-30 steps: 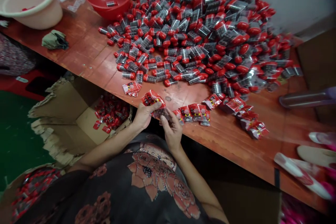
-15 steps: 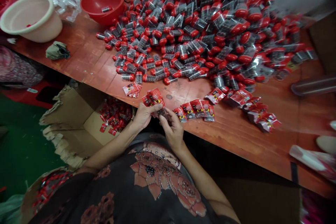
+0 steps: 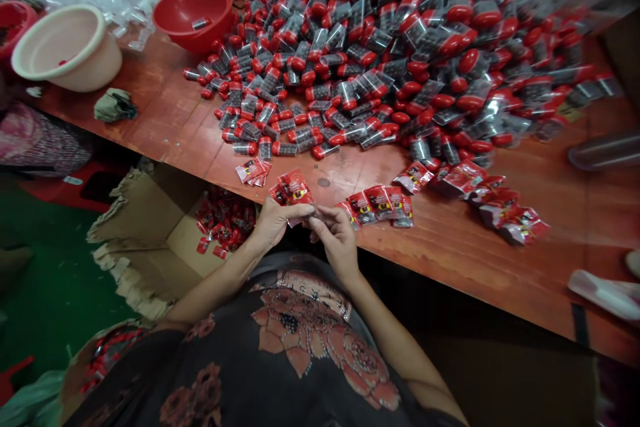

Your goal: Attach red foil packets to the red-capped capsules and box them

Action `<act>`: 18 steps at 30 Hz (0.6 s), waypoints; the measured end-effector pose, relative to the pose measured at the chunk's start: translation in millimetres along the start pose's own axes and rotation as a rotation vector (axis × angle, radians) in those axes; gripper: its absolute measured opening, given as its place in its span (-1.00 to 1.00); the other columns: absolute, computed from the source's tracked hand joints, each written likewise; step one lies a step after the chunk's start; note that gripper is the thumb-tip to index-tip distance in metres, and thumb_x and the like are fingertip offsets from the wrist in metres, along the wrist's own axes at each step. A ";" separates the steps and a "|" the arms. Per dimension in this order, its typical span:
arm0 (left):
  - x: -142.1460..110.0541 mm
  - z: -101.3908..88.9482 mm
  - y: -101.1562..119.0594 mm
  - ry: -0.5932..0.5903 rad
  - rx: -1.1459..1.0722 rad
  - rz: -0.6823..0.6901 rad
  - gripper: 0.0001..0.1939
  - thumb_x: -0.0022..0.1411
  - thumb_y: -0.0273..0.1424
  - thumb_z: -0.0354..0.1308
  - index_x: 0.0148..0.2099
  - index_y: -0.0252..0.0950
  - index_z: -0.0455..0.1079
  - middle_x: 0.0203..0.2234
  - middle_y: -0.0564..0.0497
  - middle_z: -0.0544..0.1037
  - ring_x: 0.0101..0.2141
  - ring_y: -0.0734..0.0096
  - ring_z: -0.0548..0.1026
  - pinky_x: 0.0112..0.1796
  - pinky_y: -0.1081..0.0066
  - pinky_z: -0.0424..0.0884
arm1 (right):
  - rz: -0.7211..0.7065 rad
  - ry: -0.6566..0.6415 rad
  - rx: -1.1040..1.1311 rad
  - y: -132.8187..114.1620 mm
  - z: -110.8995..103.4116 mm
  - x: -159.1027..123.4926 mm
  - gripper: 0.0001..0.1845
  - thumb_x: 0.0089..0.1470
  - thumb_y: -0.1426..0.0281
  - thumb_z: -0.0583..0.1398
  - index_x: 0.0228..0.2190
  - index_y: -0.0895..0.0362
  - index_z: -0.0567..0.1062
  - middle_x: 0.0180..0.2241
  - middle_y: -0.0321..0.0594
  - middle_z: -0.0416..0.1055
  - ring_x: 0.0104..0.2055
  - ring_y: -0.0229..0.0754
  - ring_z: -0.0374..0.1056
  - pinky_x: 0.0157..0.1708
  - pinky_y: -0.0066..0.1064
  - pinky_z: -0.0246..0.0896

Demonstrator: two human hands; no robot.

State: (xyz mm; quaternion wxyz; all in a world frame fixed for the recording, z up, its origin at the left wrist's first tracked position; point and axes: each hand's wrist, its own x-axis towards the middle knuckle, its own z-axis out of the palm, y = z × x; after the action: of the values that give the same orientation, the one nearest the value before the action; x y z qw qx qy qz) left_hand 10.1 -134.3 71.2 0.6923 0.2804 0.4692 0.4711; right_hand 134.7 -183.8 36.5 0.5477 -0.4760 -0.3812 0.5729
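My left hand [image 3: 274, 220] is closed on small red printed packets [image 3: 294, 188], its thumb laid across their lower part, near the table's front edge. Beside it my right hand [image 3: 337, 230] pinches with thumb and fingers at the packets' lower right corner; what lies between those fingertips is too small to make out. Just left of the packets lie several flat red-and-white packets [image 3: 253, 171]. To the right, a row of filled red packets [image 3: 377, 204] rests on the table, partly behind my right hand.
A big heap of clear tubes with red caps [image 3: 360, 60] covers the back of the table [image 3: 480, 253]. More red packets [image 3: 500, 203] lie at right. A red bowl [image 3: 193, 10] and a white tub [image 3: 70, 47] stand back left. Below, a torn cardboard box [image 3: 145, 213] holds red packets.
The view has shifted slightly left. My right hand has moved a little outward from the packets, its fingertips now at their corner. My left hand keeps its hold.
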 end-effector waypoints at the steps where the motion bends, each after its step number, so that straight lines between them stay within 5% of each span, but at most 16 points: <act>1: -0.4 0.5 -1.0 -0.013 0.000 -0.005 -0.81 -0.17 -0.50 0.39 -0.48 -0.35 0.42 -0.57 0.09 0.48 -0.55 0.54 0.41 -0.49 0.50 0.34 | 0.018 -0.009 0.013 -0.3 -0.2 0.2 -0.75 0.07 0.31 0.25 -0.18 0.05 0.39 -0.33 -0.31 0.52 -0.52 -0.36 0.35 -0.58 -0.53 0.27; 12: 9.7 3.1 -11.9 0.028 -0.136 -0.053 -0.69 -0.20 -0.45 0.44 -0.34 -0.33 0.46 -0.47 0.04 0.57 -0.46 0.47 0.51 -0.36 0.46 0.45 | -0.081 0.048 -0.263 6.0 -9.4 2.0 -0.55 0.17 0.29 0.16 0.10 0.01 0.33 -0.43 -0.34 0.44 -0.49 -0.31 0.29 -0.49 -0.46 0.26; 18: 14.7 3.2 -12.7 0.087 -0.179 0.059 -0.69 -0.17 -0.43 0.44 -0.32 -0.34 0.47 -0.45 0.04 0.60 -0.45 0.43 0.54 -0.33 0.40 0.49 | -0.079 0.044 -0.305 4.8 -12.4 5.4 -0.52 0.18 0.26 0.15 0.12 0.00 0.35 -0.22 -0.21 0.51 -0.34 -0.22 0.40 -0.35 -0.36 0.36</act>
State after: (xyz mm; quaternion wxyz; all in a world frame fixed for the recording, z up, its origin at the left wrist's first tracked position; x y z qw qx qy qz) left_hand 19.6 -125.8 56.3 0.6795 0.2105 0.4461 0.5431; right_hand 145.7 -180.0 28.1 0.4992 -0.5507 -0.4703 0.4757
